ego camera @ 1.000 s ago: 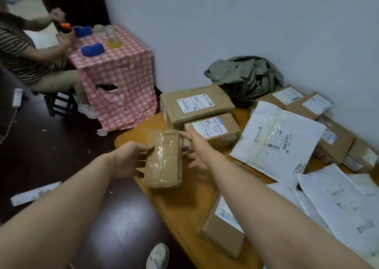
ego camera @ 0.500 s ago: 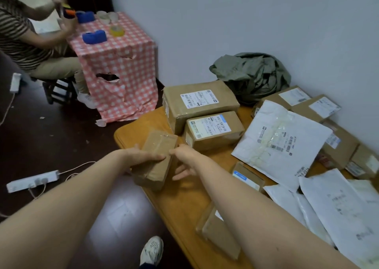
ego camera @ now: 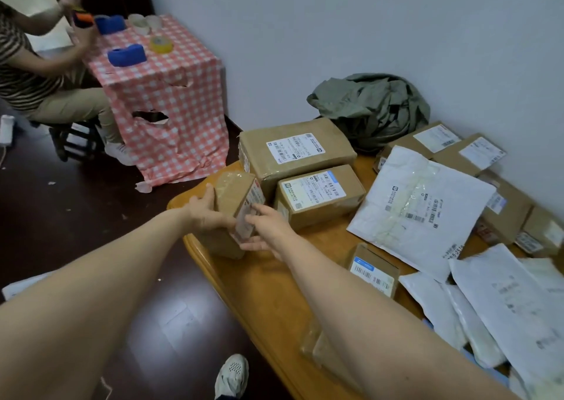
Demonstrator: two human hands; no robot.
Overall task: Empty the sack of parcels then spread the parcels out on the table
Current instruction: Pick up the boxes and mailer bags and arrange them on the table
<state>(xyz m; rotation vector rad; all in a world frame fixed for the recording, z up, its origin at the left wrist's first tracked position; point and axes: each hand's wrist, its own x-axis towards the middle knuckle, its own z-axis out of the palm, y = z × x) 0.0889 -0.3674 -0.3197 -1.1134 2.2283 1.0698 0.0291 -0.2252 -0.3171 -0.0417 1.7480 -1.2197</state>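
A small taped cardboard box [ego camera: 233,195] stands tilted on the near left corner of the wooden table [ego camera: 274,293]. My left hand [ego camera: 204,213] grips its left side, thumb on the taped top. My right hand [ego camera: 268,228] touches its labelled end with spread, fairly straight fingers. The crumpled green sack [ego camera: 372,109] lies against the wall at the table's back. Spread around are a large box [ego camera: 293,152], a medium box [ego camera: 317,195], a white mailer [ego camera: 421,204] and a small blue-labelled box [ego camera: 372,270].
More boxes [ego camera: 476,152] line the wall and white mailers [ego camera: 503,302] overlap at the right. Another box [ego camera: 317,347] lies partly under my right forearm. A person [ego camera: 36,73] sits at a pink checked table [ego camera: 164,94] to the left. My shoe [ego camera: 232,375] is on the dark floor.
The small box came down from the air onto the table corner and was turned so its label faces right. Both hands stayed with it.
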